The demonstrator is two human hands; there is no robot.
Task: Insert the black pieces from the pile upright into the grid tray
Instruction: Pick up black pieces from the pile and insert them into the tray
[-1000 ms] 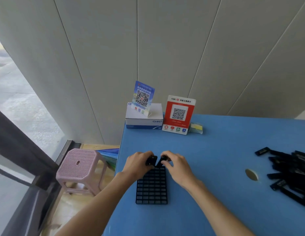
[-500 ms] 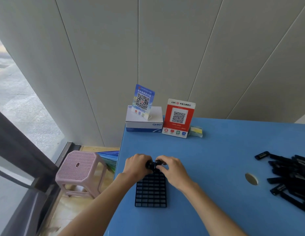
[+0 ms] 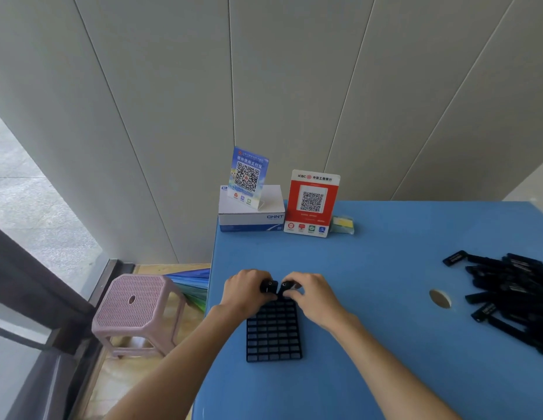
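A black grid tray (image 3: 273, 334) lies on the blue table (image 3: 385, 268) near its left edge. At the tray's far end my left hand (image 3: 246, 294) grips one black piece (image 3: 269, 287) and my right hand (image 3: 312, 295) grips another black piece (image 3: 287, 286), the two side by side, standing over the far row. Their lower ends are hidden by my fingers. A pile of black pieces (image 3: 512, 295) lies at the table's right edge.
A white box (image 3: 252, 215) with a blue QR sign (image 3: 248, 177) and a red QR sign (image 3: 312, 204) stand at the table's far left. A round hole (image 3: 440, 298) is in the tabletop. A pink stool (image 3: 136, 310) stands left of the table.
Both hands have stayed at the tray's far end, holding the two pieces close together; the view has shifted slightly.
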